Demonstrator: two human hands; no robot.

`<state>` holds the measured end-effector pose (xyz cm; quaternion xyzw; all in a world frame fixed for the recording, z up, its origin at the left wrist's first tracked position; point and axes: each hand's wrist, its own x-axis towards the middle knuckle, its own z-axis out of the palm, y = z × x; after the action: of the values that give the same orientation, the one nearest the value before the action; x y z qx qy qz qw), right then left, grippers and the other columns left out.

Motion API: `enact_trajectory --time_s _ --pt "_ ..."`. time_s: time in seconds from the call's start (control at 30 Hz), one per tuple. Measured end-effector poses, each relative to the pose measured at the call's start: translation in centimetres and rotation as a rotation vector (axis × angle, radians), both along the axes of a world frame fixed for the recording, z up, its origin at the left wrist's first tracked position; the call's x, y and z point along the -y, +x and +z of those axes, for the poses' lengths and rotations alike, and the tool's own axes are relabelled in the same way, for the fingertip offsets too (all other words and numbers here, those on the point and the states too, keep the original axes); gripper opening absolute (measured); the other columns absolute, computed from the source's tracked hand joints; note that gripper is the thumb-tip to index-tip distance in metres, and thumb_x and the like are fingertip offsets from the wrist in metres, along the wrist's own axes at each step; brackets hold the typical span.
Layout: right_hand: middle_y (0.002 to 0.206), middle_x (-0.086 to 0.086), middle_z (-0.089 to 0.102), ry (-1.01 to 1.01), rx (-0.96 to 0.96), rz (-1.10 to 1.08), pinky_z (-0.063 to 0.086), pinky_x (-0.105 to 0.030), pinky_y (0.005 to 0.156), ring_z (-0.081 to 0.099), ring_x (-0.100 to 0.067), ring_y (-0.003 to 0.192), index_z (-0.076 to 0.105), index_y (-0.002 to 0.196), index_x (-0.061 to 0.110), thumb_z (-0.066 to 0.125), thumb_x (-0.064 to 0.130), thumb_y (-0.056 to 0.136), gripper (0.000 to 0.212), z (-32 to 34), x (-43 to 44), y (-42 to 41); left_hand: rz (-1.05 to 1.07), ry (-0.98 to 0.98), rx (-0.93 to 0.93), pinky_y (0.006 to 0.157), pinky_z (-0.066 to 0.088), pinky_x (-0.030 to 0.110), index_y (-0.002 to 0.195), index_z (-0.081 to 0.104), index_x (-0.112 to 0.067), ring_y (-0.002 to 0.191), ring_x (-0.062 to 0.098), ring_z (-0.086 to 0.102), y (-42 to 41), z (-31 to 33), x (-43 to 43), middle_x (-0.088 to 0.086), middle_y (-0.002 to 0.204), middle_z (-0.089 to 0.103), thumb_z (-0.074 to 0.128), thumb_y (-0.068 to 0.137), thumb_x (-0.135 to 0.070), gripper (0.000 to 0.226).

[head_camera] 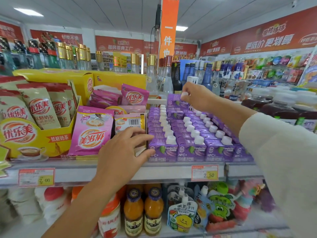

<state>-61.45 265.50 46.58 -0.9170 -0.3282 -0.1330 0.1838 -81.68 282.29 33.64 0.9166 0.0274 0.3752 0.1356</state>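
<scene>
The purple carton is held up at the far end of the carton rows, pinched by its white cap between the thumb and curled fingers of the right hand. The left hand is kept open, with fingers spread and lightly bent. Its tips are laid against the left side of the near-left carton, and nothing is gripped by it.

Since the purple carton is carried by the cap alone, it may be swung or let slip from the pinch and dropped onto the caps below. If it is lowered at a tilt, its bottom edge may be caught on a neighbouring cap, and the tightly packed row may be shoved towards the shelf edge. Whether a free slot lies under it cannot be told, as that spot is hidden by the carton and the hand.

Glass bottles and a dark bottle are stood just beyond the far end, where they could be knocked by a knuckle. The right-hand rows are crossed by the white sleeve, so their caps could be brushed.

To the left, pink sachets are piled loosely beside a yellow display box, close to the left hand. Orange bottles and drink pouches are kept on the shelf below.
</scene>
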Motion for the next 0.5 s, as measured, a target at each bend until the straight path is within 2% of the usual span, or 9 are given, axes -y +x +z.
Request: enact_trajectory --time_s 0.07,0.17,0.23,0.3,0.33,0.4,0.5 --pt "0.087 -0.006 0.054 0.099 0.022 0.063 0.040 -0.032 0.055 0.048 -0.019 0.065 0.044 0.108 0.010 0.043 0.026 0.103 0.017 0.6 1.2 -3.0 -0.037 -0.101 0.035 0.078 0.043 0.023 0.125 0.061 -0.042 0.111 0.003 0.051 -0.2 0.4 0.2 -0.021 0.123 0.055 0.066 0.082 -0.059 0.046" --pt "0.096 -0.004 0.057 0.316 -0.071 0.191 0.059 -0.044 0.068 0.060 -0.026 0.080 0.046 0.103 0.018 0.046 0.034 0.101 0.016 -0.5 3.3 -7.9 -0.092 -0.234 0.146 0.094 0.038 0.024 0.138 0.051 -0.034 0.119 0.003 0.045 -1.3 1.0 1.6 -0.017 0.128 0.051 0.061 0.084 -0.059 0.059" --pt "0.089 0.001 0.057 0.441 -0.202 0.310 0.061 -0.040 0.066 0.061 -0.020 0.079 0.049 0.099 0.022 0.048 0.031 0.100 0.009 -2.4 4.7 -11.1 -0.177 -0.378 0.116 0.094 0.040 0.021 0.141 0.043 -0.041 0.118 -0.002 0.047 -2.6 1.1 3.1 -0.023 0.131 0.049 0.056 0.087 -0.066 0.061" --pt "0.077 0.005 0.053 0.482 -0.336 0.401 0.060 -0.034 0.064 0.057 -0.012 0.071 0.052 0.099 0.021 0.051 0.030 0.098 0.009 -4.9 5.7 -13.8 -0.325 -0.610 -0.025 0.092 0.044 0.016 0.139 0.041 -0.049 0.114 -0.010 0.052 -4.0 0.8 4.6 -0.030 0.132 0.051 0.055 0.083 -0.071 0.062" --pt "0.074 0.006 0.052 0.498 -0.400 0.436 0.059 -0.032 0.063 0.054 -0.009 0.069 0.053 0.099 0.021 0.053 0.032 0.095 0.012 -6.3 6.1 -14.8 -0.406 -0.727 -0.083 0.092 0.047 0.016 0.136 0.046 -0.048 0.113 -0.012 0.054 -4.5 0.3 5.2 -0.030 0.129 0.056 0.058 0.083 -0.069 0.058" --pt "0.074 0.007 0.054 0.562 -0.515 0.461 0.058 -0.031 0.066 0.056 -0.009 0.070 0.056 0.099 0.024 0.055 0.039 0.087 0.019 -9.1 6.6 -16.4 -0.505 -0.909 -0.120 0.090 0.050 0.014 0.122 0.059 -0.041 0.108 -0.008 0.062 -5.6 -0.9 6.2 -0.027 0.118 0.067 0.062 0.086 -0.051 0.038" --pt "0.089 0.007 0.063 0.669 -0.604 0.436 0.056 -0.026 0.077 0.062 -0.006 0.084 0.057 0.106 0.028 0.062 0.039 0.078 0.031 -13.3 6.8 -18.0 -0.514 -1.093 -0.134 0.080 0.053 0.015 0.112 0.063 -0.033 0.101 0.004 0.069 -6.7 -3.6 7.0 -0.017 0.107 0.074 0.059 0.081 -0.036 0.032"
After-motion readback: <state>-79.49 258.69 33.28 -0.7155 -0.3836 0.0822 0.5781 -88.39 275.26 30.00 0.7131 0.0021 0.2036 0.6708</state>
